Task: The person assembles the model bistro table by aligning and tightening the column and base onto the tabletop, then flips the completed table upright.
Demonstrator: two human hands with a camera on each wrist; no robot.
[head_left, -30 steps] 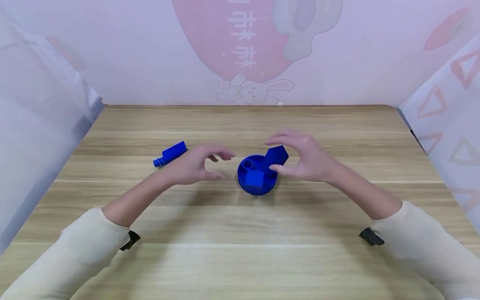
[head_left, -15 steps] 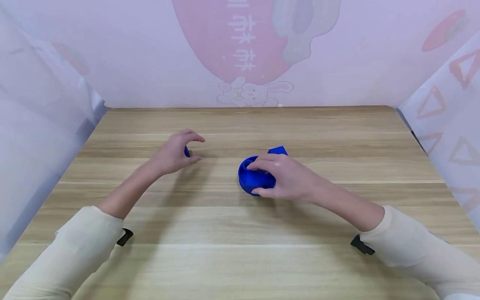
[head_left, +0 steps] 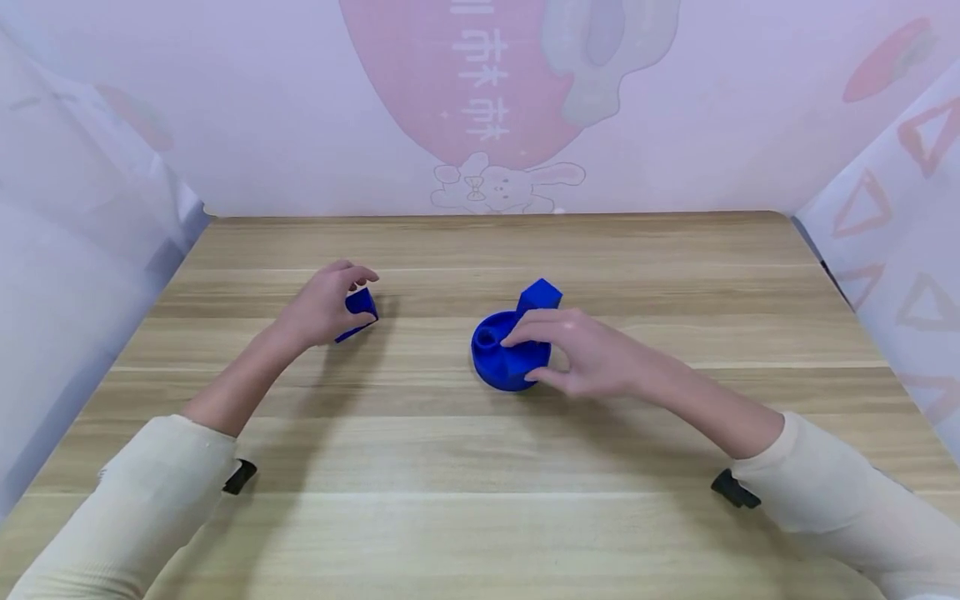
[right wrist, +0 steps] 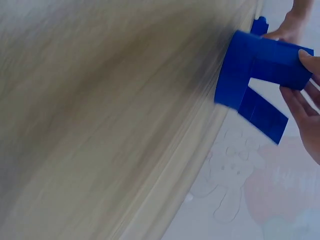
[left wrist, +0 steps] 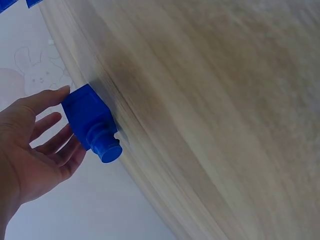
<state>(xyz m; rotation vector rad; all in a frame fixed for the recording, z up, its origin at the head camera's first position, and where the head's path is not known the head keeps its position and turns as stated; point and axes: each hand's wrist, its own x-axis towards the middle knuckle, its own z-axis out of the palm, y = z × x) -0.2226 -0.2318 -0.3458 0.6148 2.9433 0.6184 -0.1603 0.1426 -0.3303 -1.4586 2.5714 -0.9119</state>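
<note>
blue block, free earlier, is pinched by left hand; right hand grips post.

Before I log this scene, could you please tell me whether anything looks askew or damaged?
One block tilts outward from the round base, unlike the upright one held by the right hand. No damage is visible.

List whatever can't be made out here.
Head view: neck of the left block, behind the left hand; part of the round base, behind the right hand.
Left wrist view: blue shapes, cut by the top edge.
Right wrist view: right hand, cut by the right edge.
</note>
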